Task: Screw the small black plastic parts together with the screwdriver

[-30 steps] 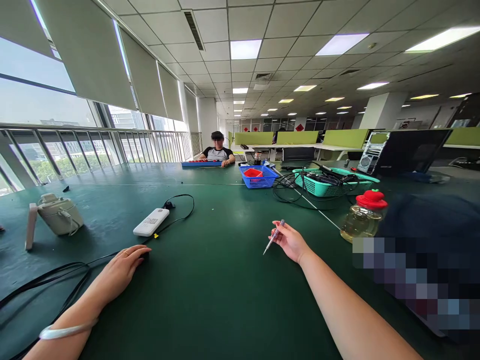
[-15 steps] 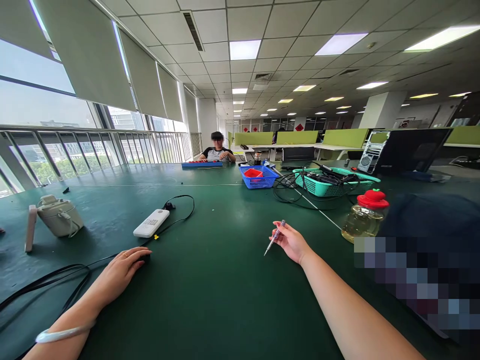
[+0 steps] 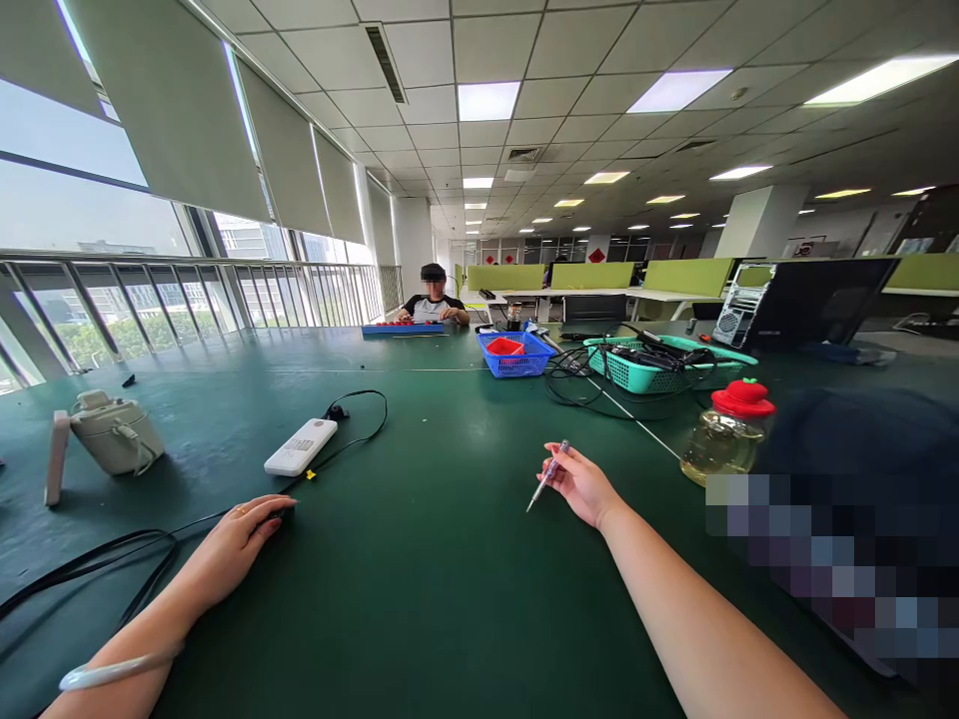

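Clock positions are read on the head view, with the dial centred on the slim tool [image 3: 551,468], which is made up of a pale, clear-looking handle and a thin metal shaft. The tool is grasped in the right hand [image 3: 584,487], pinched between thumb and curled fingers, over the dark green table [image 3: 420,609]; its shaft is pointed to 7 o'clock. Whether the tip is touching the table cannot be told. The right forearm is extended in from 4 o'clock.

The left hand [image 3: 236,544] is laid at 9 o'clock, slightly low, well apart from the tool, palm down and unclenched. A dark thing [image 3: 285,512] is partly covered by its fingers; whether it is gripped cannot be told. A pale bangle [image 3: 120,668] is worn on that arm. Black cables [image 3: 90,561] are spread beside it, between 8 and 9 o'clock.

A white block [image 3: 301,446] is set at 9 o'clock, near the left hand, with a small yellow tag [image 3: 311,475] just beside it. Farther out at 9 o'clock a greyish flask [image 3: 116,434] is stood. At 3 o'clock a red-lidded jar [image 3: 717,444] is seen, part-filled with pale yellow liquid. A blue basket [image 3: 518,366] is placed between 11 and 12 o'clock, a green basket [image 3: 636,375] at 2. A co-worker [image 3: 433,303] is seated near 11 o'clock, behind a blue tray [image 3: 403,330]
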